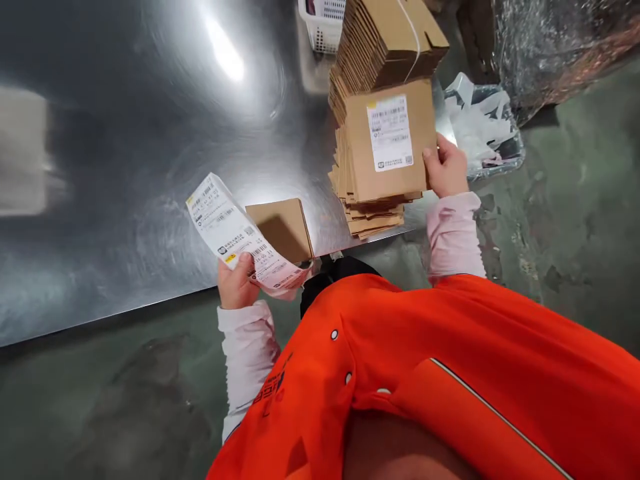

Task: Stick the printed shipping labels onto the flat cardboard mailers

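My left hand (239,283) is closed on a strip of printed shipping labels (225,227), thumb on top, and the strip's far end curls down near the table edge. Under and beside the strip, a small brown cardboard piece (287,230) lies on the metal table. My right hand (447,167) pinches the right edge of a flat cardboard box (360,170), thumb on its upper face. A white shipping label (391,133) is stuck on that box. Beneath it is an uneven stack of flattened cardboard boxes (343,160).
A strapped bundle of flattened boxes (385,40) stands behind the stack. Near it is a white plastic basket (325,30). A lined bin (520,150) with white scraps stands right of the table (125,133). Plastic-wrapped goods (560,53) are at the upper right.
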The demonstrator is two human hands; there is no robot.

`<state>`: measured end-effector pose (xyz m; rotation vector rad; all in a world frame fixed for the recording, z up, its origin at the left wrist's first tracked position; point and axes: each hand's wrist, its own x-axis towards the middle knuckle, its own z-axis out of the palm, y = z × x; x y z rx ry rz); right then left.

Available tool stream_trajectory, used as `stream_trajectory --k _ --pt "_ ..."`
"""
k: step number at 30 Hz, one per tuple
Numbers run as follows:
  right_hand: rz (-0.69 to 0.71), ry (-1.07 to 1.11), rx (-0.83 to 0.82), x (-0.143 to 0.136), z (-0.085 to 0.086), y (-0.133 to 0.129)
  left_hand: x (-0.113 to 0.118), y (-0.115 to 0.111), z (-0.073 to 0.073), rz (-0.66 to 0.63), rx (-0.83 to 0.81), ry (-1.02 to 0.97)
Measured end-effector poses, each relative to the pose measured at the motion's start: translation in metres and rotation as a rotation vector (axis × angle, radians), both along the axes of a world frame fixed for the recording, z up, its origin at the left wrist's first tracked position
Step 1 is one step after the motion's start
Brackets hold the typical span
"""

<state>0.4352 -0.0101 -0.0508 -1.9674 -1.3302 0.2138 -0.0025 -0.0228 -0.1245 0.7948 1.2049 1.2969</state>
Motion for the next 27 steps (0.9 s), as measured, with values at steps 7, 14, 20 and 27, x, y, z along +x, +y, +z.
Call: stream_trajectory --k 7,14,20,27 --pt "0.684 0.399 -0.477 -0.153 -0.025 -0.011 0.004 -0.036 -0.007 -0.242 -0.052 0.16" --pt "0.813 0.833 -0.73 -0.255 -0.095 -0.044 0.003 -0.041 -0.025 -0.025 -0.26 0.079" --pt "0.863 0.433 -0.548 -0.256 -0.077 -0.002 0.01 -0.054 -0.047 -0.106 -0.379 0.019" --pt "0.768 0.216 -0.626 -0.263 -0.094 -0.008 0.028 -0.062 -0.084 0.116 -0.438 0.102"
